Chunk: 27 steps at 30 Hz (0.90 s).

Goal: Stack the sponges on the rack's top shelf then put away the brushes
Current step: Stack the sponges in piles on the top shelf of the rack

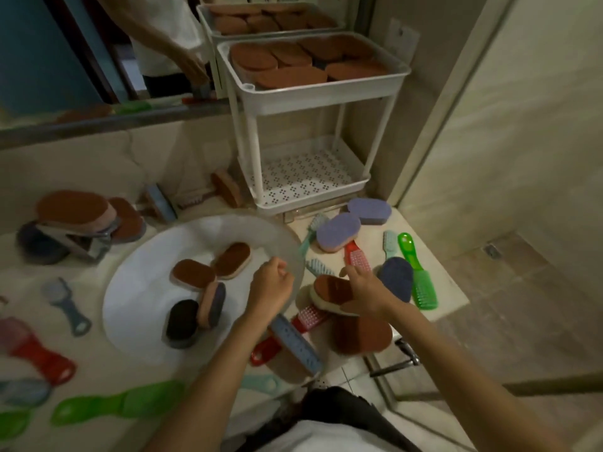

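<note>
**Lifting the next sponge up to a crowded shelf**

Our right hand (368, 291) grips the right end of a brown-topped sponge (331, 291), with the index finger along its far edge. The sponge sits tilted on a heap. Below the hand lies a second brown sponge (362, 334), and a pink brush (310, 316) pokes out to the hand's left. Our left hand (270, 285) hangs over the rim of the basin (228, 220), curled into a loose fist, and we see nothing in it.

We judge the step to be carrying this sponge to the rack's top shelf (401, 71), far ahead of the hand and above it. To do it well, we should lift the sponge straight off the heap so the brush beneath is not dragged along. We should also keep the brown face up to match the others. The shelf already holds a full layer of brown sponges, so ours must lie flat on top of one and well inside the rim, or it may slide off.

Just beyond the fingers lie a red brush (357, 257) and a dark blue sponge (396, 277), which we should clear on the way up. The left hand could take a sponge from the basin (192, 274) next.
</note>
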{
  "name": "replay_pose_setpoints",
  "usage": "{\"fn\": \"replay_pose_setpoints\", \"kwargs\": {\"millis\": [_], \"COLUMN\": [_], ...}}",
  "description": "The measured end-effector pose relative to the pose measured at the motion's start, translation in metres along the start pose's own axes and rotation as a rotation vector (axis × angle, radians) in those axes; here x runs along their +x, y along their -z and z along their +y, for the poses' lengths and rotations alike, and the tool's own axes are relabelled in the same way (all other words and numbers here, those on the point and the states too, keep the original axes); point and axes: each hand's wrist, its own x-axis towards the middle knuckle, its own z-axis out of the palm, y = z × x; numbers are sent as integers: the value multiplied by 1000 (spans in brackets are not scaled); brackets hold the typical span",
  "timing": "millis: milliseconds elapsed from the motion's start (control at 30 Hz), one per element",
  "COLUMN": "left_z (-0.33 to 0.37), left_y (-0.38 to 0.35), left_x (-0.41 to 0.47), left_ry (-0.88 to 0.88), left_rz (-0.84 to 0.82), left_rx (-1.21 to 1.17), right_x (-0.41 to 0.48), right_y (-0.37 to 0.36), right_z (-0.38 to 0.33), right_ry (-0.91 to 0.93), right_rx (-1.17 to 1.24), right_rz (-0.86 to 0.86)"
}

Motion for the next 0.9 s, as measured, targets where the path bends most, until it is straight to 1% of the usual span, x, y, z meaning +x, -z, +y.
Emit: {"fn": "replay_pose_setpoints", "kwargs": {"millis": [67, 133, 200, 267, 367, 467, 633, 767, 833, 900], "left_z": [-14, -28, -40, -49, -53, -48, -47, -23, -9, 2], "left_y": [-4, -1, 4, 10, 9, 4, 4, 21, 34, 43], "left_x": [-5, -12, -21, -29, -36, -37, -31, -36, -31, -20], "left_ry": [14, -63, -168, -228, -239, -207, -138, -74, -79, -75], "left_rz": [-85, -172, -260, -344, -436, -467, -440, -389, -331, -285], "left_rx": [-23, -12, 98, 229, 344, 441, 319, 84, 4, -153], "right_x": [-3, -1, 3, 7, 10, 11, 8, 9, 10, 12], "right_y": [-5, -9, -11, -11, -9, -6, -5, 6, 16, 30], "right_z": [-1, 0, 1, 0, -3, -4, -5, -6, -9, -13], "right_ry": [-2, 20, 40, 60, 82, 91, 95, 100, 99, 96], "right_rx": [-46, -75, -72, -77, -35, 21, 139, 211, 245, 278], "right_rz": [29, 37, 42, 30, 38, 54, 160, 302, 370, 426]}}
